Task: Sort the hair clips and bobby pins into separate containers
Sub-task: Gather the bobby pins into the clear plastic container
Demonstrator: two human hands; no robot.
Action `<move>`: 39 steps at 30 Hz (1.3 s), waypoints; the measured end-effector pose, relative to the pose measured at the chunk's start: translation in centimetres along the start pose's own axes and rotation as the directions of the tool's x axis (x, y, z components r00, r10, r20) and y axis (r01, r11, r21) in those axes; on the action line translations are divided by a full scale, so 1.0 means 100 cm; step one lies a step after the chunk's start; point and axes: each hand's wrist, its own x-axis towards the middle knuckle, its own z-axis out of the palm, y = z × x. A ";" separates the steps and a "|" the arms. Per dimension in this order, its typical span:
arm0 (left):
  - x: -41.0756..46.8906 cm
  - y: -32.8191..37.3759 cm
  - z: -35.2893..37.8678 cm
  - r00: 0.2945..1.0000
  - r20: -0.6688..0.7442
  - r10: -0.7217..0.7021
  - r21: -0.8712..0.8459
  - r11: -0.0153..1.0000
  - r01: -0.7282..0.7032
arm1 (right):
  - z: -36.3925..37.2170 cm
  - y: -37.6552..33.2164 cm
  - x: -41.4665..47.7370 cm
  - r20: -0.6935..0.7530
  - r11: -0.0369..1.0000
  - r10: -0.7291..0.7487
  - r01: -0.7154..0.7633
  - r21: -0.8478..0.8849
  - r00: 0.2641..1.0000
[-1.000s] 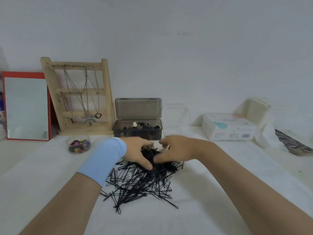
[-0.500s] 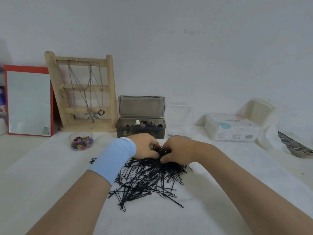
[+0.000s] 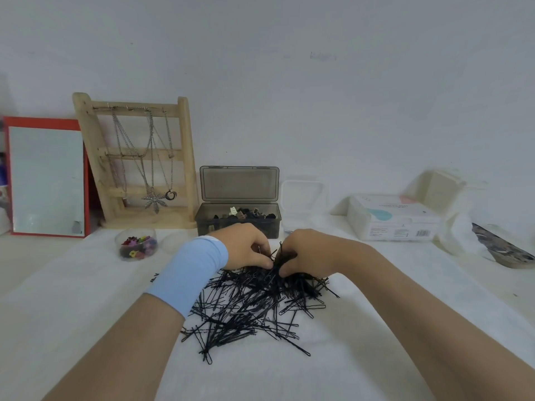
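- Hands have closed in: a second ago the left hand (image 3: 246, 247) and right hand (image 3: 308, 253) lay spread over the far edge of the bobby pins (image 3: 254, 308); now both have their fingers curled tight, pinching a dark tuft of pins between them at the top of the heap
- Meaning, as I judge it: a bunch is being gathered for lifting out; most of the heap lies unsorted, so the sorting is far from done
- Containers: the smoky box (image 3: 208, 224), lid up, sits just behind the hands and holds dark clips (image 3: 246, 213); a clear tub (image 3: 304, 198) stands just beside it on the right, contents too faint to tell; a small round pot (image 3: 120, 244) of coloured clips (image 3: 139, 246) sits to the left
- Surface: a white cloth (image 3: 86, 314) spread flat; the heap lies mid-cloth, close to the person
- Room: a plain white wall (image 3: 318, 96); along it a wooden jewellery stand (image 3: 185, 157) hung with necklaces (image 3: 155, 198), a red-framed mirror (image 3: 46, 178) and a white carton (image 3: 390, 218)
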 end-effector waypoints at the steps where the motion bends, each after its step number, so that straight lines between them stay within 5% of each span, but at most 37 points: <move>1: 0.000 0.001 -0.001 1.000 -0.024 0.010 -0.038 0.999 -0.011 | -0.001 0.001 -0.001 -0.003 1.000 -0.005 0.005 0.024 1.000; 7: -0.002 0.004 -0.010 0.987 -0.158 0.029 -0.202 0.977 -0.061 | -0.004 -0.001 -0.002 -0.128 0.991 -0.071 0.084 0.100 0.989; 16: -0.014 -0.007 -0.024 0.996 -0.041 -0.074 -0.376 0.925 0.053 | -0.012 0.004 -0.004 -0.173 0.920 0.016 0.053 0.388 0.985; 20: -0.014 0.009 -0.024 0.999 0.001 -0.052 -0.349 0.936 0.049 | -0.006 0.000 -0.001 -0.212 0.790 0.121 0.035 0.612 0.970; 26: -0.011 0.017 -0.023 0.992 -0.086 -0.096 -0.335 0.940 0.062 | -0.002 -0.001 -0.001 -0.151 0.707 0.030 0.086 0.702 0.988; 31: -0.017 0.018 -0.026 0.999 -0.019 -0.034 -0.326 0.945 0.026 | 0.002 -0.006 0.001 -0.092 0.656 0.116 -0.007 0.755 0.989; 36: -0.014 0.021 -0.022 0.997 -0.028 -0.068 -0.271 0.961 0.058 | 0.002 -0.005 0.003 0.070 0.373 0.067 -0.090 0.923 0.995; 39: -0.015 0.023 -0.024 0.998 0.018 -0.059 -0.298 0.953 0.062 | 0.002 -0.004 0.002 0.134 0.361 -0.018 -0.118 0.925 0.991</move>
